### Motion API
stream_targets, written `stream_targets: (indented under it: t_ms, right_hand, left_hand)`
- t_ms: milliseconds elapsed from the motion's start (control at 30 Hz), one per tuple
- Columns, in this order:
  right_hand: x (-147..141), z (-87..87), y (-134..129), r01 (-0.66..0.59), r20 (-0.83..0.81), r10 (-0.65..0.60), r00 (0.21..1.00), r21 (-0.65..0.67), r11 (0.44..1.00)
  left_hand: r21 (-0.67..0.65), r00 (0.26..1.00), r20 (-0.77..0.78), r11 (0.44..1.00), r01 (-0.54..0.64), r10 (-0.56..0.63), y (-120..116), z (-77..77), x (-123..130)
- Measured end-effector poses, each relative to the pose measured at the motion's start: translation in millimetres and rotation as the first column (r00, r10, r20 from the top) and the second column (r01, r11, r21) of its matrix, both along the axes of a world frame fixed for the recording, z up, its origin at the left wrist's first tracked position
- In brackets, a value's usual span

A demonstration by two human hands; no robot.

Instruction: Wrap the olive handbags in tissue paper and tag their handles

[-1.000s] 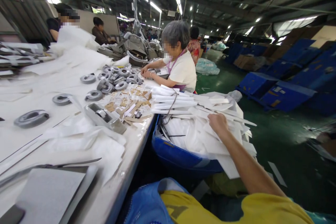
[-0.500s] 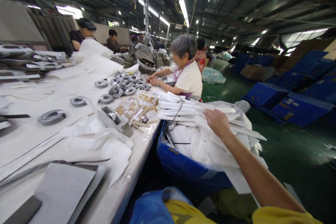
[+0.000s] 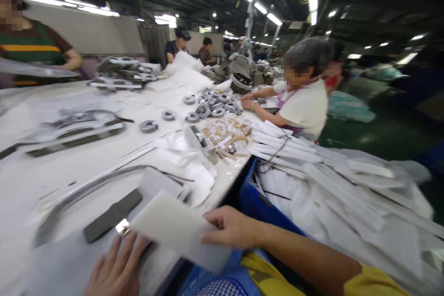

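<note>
My right hand (image 3: 231, 229) pinches the right edge of a flat white foam sheet (image 3: 173, 222) between thumb and fingers, tilted over the table's edge. Fingers spread, my left hand (image 3: 120, 263) lies on a pale grey sheet-like piece (image 3: 65, 259), by the foam sheet's lower left corner. Just beyond the left fingertips is a dark grey strap or flap (image 3: 113, 215) with a shiny metal piece (image 3: 122, 226) at its end. A curved grey band (image 3: 83, 189) arcs behind these pieces.
A blue bin (image 3: 249, 189) heaped with white foam strips (image 3: 333, 180) stands right of the table (image 3: 229, 180). Grey tape rolls (image 3: 215, 104), cardboard scraps (image 3: 225, 132) and a tape dispenser (image 3: 199, 141) lie farther back. A co-worker (image 3: 305, 101) works beyond the bin; others are across the table.
My right hand has come from the bin back to the table with a white foam sheet. My left hand has entered the view, and the camera has turned left.
</note>
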State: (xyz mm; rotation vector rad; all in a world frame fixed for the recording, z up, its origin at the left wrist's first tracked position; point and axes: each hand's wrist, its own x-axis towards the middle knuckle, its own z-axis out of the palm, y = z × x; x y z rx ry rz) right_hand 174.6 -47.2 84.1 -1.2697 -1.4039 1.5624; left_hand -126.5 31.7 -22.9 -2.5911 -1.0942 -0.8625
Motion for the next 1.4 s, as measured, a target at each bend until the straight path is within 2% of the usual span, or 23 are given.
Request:
stream_targets:
  t_ms: [33, 67, 100, 133, 200, 233, 267, 333, 367, 433, 500, 567, 700, 833, 967, 1100, 1167, 1300, 1333, 1400]
  right_hand:
    - [0, 8.3, 8, 0.074, 0.073, -0.081, 0.994, 0.092, 0.993]
    - [-1, 18.7, 19, 0.143, 0.148, -0.18, 0.972, 0.228, 0.963]
    - [-5, 29.8, 33, 0.167, 0.213, -0.266, 0.94, 0.389, 0.906]
    - [-11, 40.2, 48, 0.131, 0.265, -0.319, 0.91, 0.547, 0.827]
    - [-33, 53.8, 76, -0.081, 0.365, -0.325, 0.873, 0.764, 0.64]
    - [-47, 55.2, 87, -0.217, 0.431, -0.3, 0.851, 0.808, 0.548]
    - [-61, 52.4, 97, -0.347, 0.509, -0.276, 0.815, 0.812, 0.469]
    - [-86, 35.1, 110, -0.557, 0.661, -0.246, 0.709, 0.739, 0.379]
    - [-95, 22.3, 116, -0.634, 0.725, -0.226, 0.651, 0.682, 0.364]
    - [-105, -5.4, 124, -0.723, 0.813, -0.168, 0.558, 0.575, 0.384]
    - [-106, -27.5, 130, -0.754, 0.853, -0.111, 0.51, 0.506, 0.419]
    - [-101, -38.6, 134, -0.766, 0.865, -0.065, 0.497, 0.473, 0.436]
    - [-93, -36.5, 139, -0.783, 0.863, 0.042, 0.503, 0.435, 0.445]
    - [-93, -33.7, 140, -0.779, 0.849, 0.118, 0.515, 0.406, 0.478]
    - [-94, -39.1, 138, -0.775, 0.85, 0.097, 0.518, 0.418, 0.474]
    - [-96, -42.1, 134, -0.763, 0.846, 0.018, 0.532, 0.471, 0.442]
    - [-97, -42.1, 133, -0.758, 0.842, -0.014, 0.539, 0.492, 0.429]
    - [-96, -43.4, 131, -0.748, 0.831, -0.057, 0.553, 0.526, 0.405]
    - [-96, -44.4, 130, -0.748, 0.829, -0.072, 0.555, 0.534, 0.394]
    - [-96, -47.1, 130, -0.75, 0.826, -0.105, 0.554, 0.55, 0.366]
  left_hand:
    - [-0.031, 0.995, -0.072, 0.997, -0.069, 0.067, -5, 3.1, 1]
    - [-0.06, 0.985, -0.124, 0.99, -0.129, 0.121, -9, 6.6, 3]
    - [-0.058, 0.975, -0.148, 0.983, -0.173, 0.163, -12, 10.0, 6]
    - [-0.051, 0.966, -0.178, 0.979, -0.199, 0.187, -13, 12.7, 8]
    - [-0.038, 0.952, -0.217, 0.973, -0.229, 0.216, -15, 15.7, 11]
    - [-0.032, 0.947, -0.227, 0.97, -0.239, 0.226, -15, 15.9, 12]
    - [-0.023, 0.945, -0.226, 0.969, -0.247, 0.235, -16, 15.5, 12]
    - [-0.007, 0.945, -0.21, 0.966, -0.257, 0.25, -18, 13.4, 13]
    - [-0.004, 0.946, -0.201, 0.965, -0.261, 0.255, -19, 12.3, 13]
    - [-0.017, 0.945, -0.19, 0.961, -0.275, 0.266, -20, 11.0, 13]
    - [-0.048, 0.941, -0.197, 0.956, -0.289, 0.275, -21, 11.2, 14]
    - [-0.067, 0.937, -0.214, 0.953, -0.296, 0.276, -22, 12.2, 15]
    - [-0.057, 0.939, -0.205, 0.955, -0.292, 0.275, -22, 12.8, 16]
    - [-0.021, 0.972, -0.067, 0.974, -0.226, 0.224, -21, 10.6, 14]
    - [0.047, 0.978, 0.125, 0.984, -0.173, 0.166, -20, 5.8, 11]
    - [0.067, 0.959, 0.205, 0.975, -0.212, 0.194, -23, 5.1, 11]
    - [0.079, 0.955, 0.155, 0.96, -0.268, 0.254, -27, 11.1, 12]
    - [0.073, 0.901, -0.073, 0.903, -0.424, 0.428, -28, 32.6, 14]
    - [0.052, 0.889, -0.13, 0.899, -0.436, 0.439, -26, 36.7, 13]
    - [0.022, 0.905, -0.205, 0.927, -0.375, 0.372, -17, 38.9, 11]
